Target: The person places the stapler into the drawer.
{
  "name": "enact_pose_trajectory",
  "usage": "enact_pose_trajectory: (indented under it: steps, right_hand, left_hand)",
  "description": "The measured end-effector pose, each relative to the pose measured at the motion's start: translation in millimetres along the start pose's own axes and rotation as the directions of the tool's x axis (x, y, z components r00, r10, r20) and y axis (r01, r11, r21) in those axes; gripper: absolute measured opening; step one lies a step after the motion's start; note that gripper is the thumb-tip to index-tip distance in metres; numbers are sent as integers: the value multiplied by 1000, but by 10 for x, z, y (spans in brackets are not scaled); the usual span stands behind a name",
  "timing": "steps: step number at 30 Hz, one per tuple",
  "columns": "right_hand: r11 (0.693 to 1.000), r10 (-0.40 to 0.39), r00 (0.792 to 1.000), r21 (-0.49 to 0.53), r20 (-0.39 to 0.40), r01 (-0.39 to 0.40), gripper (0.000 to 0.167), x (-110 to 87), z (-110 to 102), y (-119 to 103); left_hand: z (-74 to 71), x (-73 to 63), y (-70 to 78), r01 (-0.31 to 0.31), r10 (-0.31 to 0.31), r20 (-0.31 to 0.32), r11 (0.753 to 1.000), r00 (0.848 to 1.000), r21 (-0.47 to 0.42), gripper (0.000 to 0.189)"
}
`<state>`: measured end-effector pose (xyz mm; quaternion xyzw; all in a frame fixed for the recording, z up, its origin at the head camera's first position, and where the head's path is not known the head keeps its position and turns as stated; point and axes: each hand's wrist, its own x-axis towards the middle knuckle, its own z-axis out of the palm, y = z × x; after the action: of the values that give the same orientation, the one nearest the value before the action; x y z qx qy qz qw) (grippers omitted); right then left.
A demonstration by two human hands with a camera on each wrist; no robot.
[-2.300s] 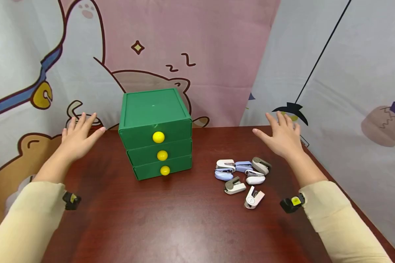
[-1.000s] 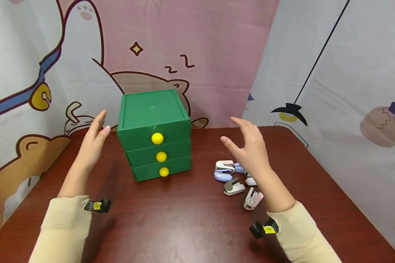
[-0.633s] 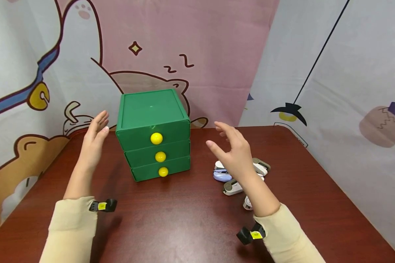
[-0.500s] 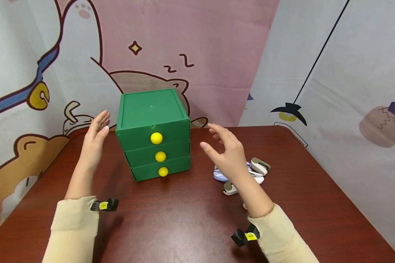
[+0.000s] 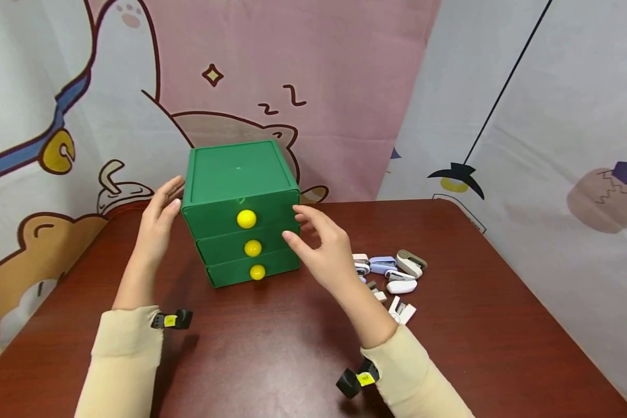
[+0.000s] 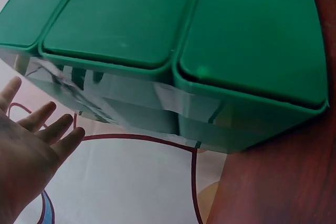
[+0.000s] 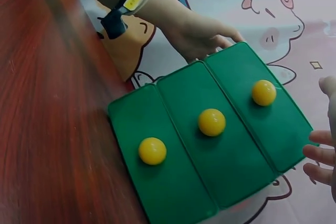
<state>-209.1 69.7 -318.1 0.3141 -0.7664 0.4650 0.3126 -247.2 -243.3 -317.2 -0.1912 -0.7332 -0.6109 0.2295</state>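
Note:
A green three-drawer box (image 5: 240,171) stands on the table, each drawer front bearing a round yellow knob (image 5: 247,219); all its drawers are closed. My left hand (image 5: 155,232) is beside the box's left side, fingers extended along it. In the left wrist view a small gap shows between those fingers (image 6: 63,128) and the box's side wall. My right hand (image 5: 326,251) is at the front right edge, thumb and fingers spread and loosely bent, overlapping the box's edge in the head view. Both hands hold nothing.
Several small staplers in white, blue and grey-brown, among them a white one (image 5: 401,285) and a blue one (image 5: 382,265), lie right of the box, partly hidden by the right forearm. A patterned curtain (image 5: 355,87) hangs behind the dark red table (image 5: 271,348).
Both hands have come inward from wide apart to either side of the green box. The right hand has crossed leftward over the staplers. Box and staplers stay put.

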Motion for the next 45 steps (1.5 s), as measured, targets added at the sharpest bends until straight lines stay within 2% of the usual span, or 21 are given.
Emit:
enact_pose_trajectory:
  steps: [10,15,21,27,35,40,45]
  right_hand:
    - [998,41,999,38,-3,-41,38,38,288,18]
    - [997,52,999,57,-12,-51,37,75,436,44]
    - [996,45,999,74,-4,-44,36,108,595,37]
    - [996,40,999,84,-8,-40,37,138,711,30]
    - [995,50,998,93,-30,-47,33,174,823,15]
    - [996,42,997,84,-62,-36,30,164,827,18]
    - [997,27,998,73,-63,-22,30,114,806,-1]
  left_hand:
    - [17,11,-34,1,-1,-16,1000,1000,-30,41]
    - [-13,30,-38,0,0,3,999,1000,-49,39]
    - [-38,52,-43,-22,25,24,992,999,-121,38]
    - [-45,41,-51,-5,11,36,988,999,-156,38]
    - [-43,19,-53,7,-2,28,984,1000,-176,39]
    - [-16,18,-69,9,-5,19,981,1000,-195,39]
    - [-12,0,-73,12,-9,16,982,1000,-190,40]
